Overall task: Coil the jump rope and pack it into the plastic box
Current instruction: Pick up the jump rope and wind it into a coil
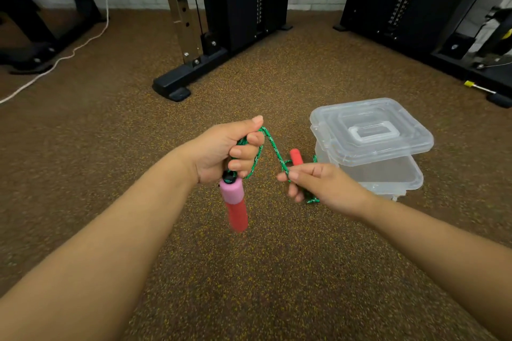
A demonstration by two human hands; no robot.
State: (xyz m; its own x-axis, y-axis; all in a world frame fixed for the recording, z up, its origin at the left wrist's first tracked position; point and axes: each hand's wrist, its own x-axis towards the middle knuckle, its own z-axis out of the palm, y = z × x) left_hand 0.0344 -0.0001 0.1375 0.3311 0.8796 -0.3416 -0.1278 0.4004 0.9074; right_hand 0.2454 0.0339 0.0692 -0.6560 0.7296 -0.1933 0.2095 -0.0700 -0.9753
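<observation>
Jump rope point(273, 147): coils gripped in left hand point(224, 152), left of plastic box point(371, 152); one handle point(235, 205) dangles. Right hand point(313, 183) pinches the strand. Risk: loose coils slipping; box lid point(371, 130) unopened, blocking packing.

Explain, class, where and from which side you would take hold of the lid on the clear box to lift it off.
Grip the lid by its overhanging rim at the near right corner, coming from the right. It sits skewed on the plastic box, so that edge juts past the wall and fingers can likely hook under it. The raised middle looks too shallow to pinch.
</observation>
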